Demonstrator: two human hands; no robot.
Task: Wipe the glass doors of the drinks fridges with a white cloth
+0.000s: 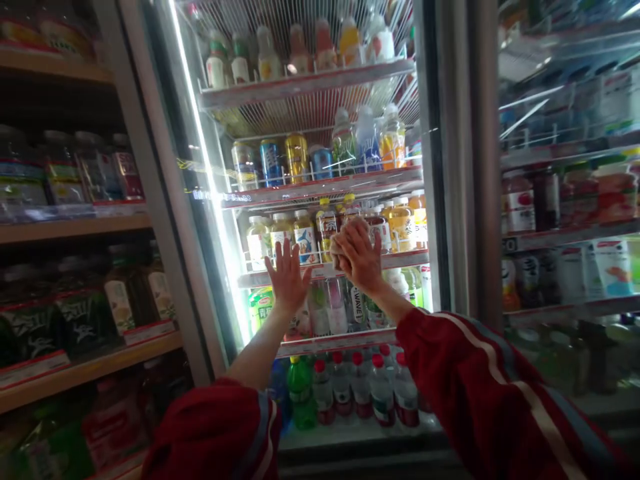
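Observation:
In the head view a lit drinks fridge (310, 193) fills the middle, its glass door seemingly shut in front of the shelves. My left hand (290, 279) is raised with its fingers spread, flat toward the glass at the level of the third shelf. To the right of it, my right hand (359, 257) presses a light, crumpled cloth (338, 251) against the glass. Behind the hands stand tea bottles (327, 223) and pale bottles with white labels (280, 230). The palm side of each hand is hidden.
Wooden shelves (75, 227) with dark bottles stand at the left. Another glass-fronted fridge (570, 167) adjoins on the right, past a metal door frame (483, 167). Cans (270, 163) line the second shelf, and red-capped bottles (357, 387) stand at the bottom.

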